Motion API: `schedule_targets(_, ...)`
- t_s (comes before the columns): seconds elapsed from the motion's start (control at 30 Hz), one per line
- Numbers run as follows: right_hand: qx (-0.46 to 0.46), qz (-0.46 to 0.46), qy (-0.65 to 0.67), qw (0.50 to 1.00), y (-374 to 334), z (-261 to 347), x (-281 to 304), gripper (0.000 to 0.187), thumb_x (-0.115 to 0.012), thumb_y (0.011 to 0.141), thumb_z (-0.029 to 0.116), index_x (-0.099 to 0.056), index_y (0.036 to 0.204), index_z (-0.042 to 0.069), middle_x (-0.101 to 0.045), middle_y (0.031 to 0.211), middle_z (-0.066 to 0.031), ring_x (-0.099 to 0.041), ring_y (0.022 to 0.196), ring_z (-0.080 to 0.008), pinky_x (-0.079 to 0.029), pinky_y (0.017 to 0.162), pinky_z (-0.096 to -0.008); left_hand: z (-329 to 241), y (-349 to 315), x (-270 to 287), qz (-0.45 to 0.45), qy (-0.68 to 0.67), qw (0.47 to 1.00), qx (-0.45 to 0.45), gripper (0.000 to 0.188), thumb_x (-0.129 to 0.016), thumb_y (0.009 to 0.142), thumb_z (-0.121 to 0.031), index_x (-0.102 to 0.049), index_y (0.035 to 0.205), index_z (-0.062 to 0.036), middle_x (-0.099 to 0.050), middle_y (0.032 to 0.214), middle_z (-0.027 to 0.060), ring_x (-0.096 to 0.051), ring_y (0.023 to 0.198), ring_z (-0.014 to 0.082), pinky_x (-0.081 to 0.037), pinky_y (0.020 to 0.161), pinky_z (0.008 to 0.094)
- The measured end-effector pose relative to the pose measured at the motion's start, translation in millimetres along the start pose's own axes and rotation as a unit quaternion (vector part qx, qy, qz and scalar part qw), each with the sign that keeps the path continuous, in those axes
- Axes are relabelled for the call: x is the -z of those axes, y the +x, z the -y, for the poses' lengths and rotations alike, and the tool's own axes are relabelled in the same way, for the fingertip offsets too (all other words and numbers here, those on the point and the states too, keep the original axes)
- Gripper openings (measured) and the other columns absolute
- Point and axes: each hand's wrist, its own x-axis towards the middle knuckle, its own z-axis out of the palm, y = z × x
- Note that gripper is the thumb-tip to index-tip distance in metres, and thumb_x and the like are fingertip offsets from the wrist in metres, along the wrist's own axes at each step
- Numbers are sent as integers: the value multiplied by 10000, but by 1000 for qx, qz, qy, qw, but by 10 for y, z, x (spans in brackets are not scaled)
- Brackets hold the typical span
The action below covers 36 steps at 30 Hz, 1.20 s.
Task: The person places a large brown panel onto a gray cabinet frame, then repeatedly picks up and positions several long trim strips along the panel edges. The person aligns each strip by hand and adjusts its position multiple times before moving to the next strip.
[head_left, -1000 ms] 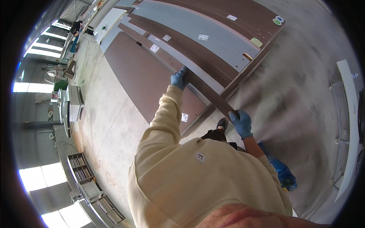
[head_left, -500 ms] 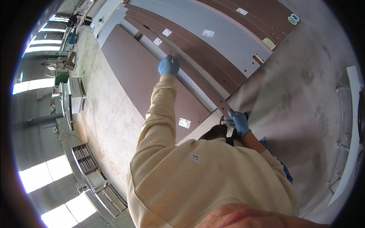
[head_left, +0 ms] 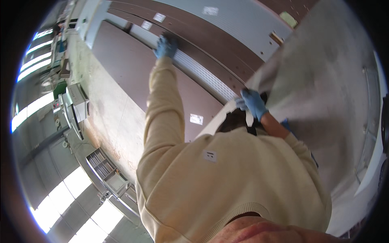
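A long, narrow brown board (head_left: pixel 206 64) with small holes near its end lies among larger panels, slanting from far left toward me. My left hand (head_left: pixel 165 47), in a blue glove, is at the board's left edge, closed on it as far as the blur lets me see. My blue-gloved right hand (head_left: pixel 254 103) grips the near end of the same board, its fingertips partly hidden. To the left of the board shows a pale textured strip (head_left: pixel 210 83), and past that a wide brown panel (head_left: pixel 129 60) with a white label (head_left: pixel 196 118).
Another brown board (head_left: pixel 214 37) lies close along the right side, with a large grey panel (head_left: pixel 239 22) past it. Concrete floor (head_left: pixel 312 89) stretches to the right. A machine (head_left: pixel 76 99) and a shelved cart (head_left: pixel 106 170) stand at the left.
The narrow board has shifted right, against the neighbouring brown board; the pale gap between them has closed and the textured strip looks wider. Both hands moved with it, and the view has turned.
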Motion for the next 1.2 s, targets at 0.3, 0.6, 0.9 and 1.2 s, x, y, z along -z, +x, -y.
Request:
schedule_targets(0.3,14,-14,-168,986,18,333,-121,467,-519,1086,385,-594,1239,-50,-730,1070,-194,-761,805,-254,-591,638,-306,109,330,-127,-22,-16,1000,-3,894,-414,985,-668,-279,1658,-95,-334,1691,160,-331,1549,331,-292,1209,578)
schedule_targets(0.6,148,-68,-276,947,508,-196,-44,256,-646,976,276,-604,973,24,-704,837,-208,-714,787,-391,-565,677,-491,264,529,-256,-19,-25,999,-13,900,-432,984,-670,-284,1650,-83,-340,1690,155,-319,1557,331,-300,1206,572)
schedule_targets(0.9,47,-42,-174,983,163,239,-181,437,-493,1082,392,-655,998,-5,-741,830,-147,-749,634,-242,-552,535,-359,-27,179,42,-3,-5,1000,0,828,-406,1036,-549,-224,1662,-39,-265,1724,169,-247,1594,333,-236,1253,542)
schedule_targets(1.2,64,-73,-175,980,115,241,-228,412,-518,1078,373,-612,985,-17,-716,850,-143,-707,595,-223,-521,455,-341,-151,32,153,-5,-15,1000,9,816,-353,1057,-564,-204,1666,-41,-225,1735,185,-202,1606,371,-183,1269,565)
